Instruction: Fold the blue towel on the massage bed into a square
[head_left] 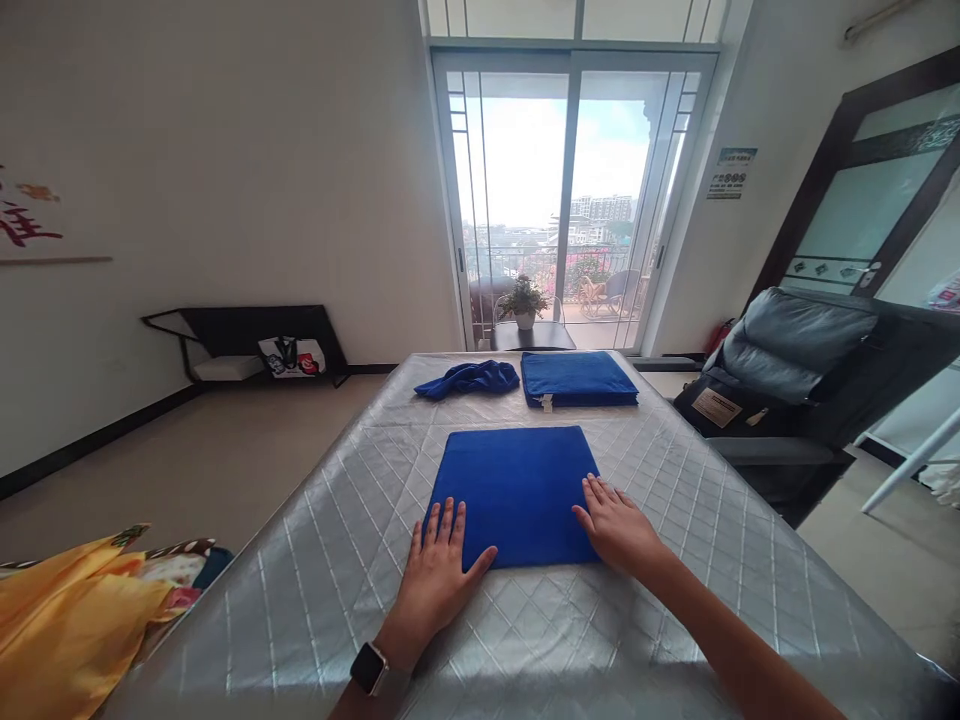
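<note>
A blue cloth folded into a flat square (pixel 521 490) lies on the silver quilted table cover (pixel 360 490). On its near left corner rests my left hand (pixel 442 570), palm down with the fingers spread and a watch on the wrist. My right hand (pixel 619 525) lies flat along the right edge of the same cloth, fingers stretched out. Beyond the square, a folded stack of blue cloth (pixel 577 378) with a white tag sits toward the far right. A crumpled blue cloth (pixel 472 378) is beside it on the left.
Yellow fabric (pixel 75 620) is heaped beside the table at the lower left. A dark recliner (pixel 795 370) stands close on the right. Past the far edge, a potted plant (pixel 524 305) sits before the glass sliding door (pixel 510 170). A black rack (pixel 255 330) is by the left wall.
</note>
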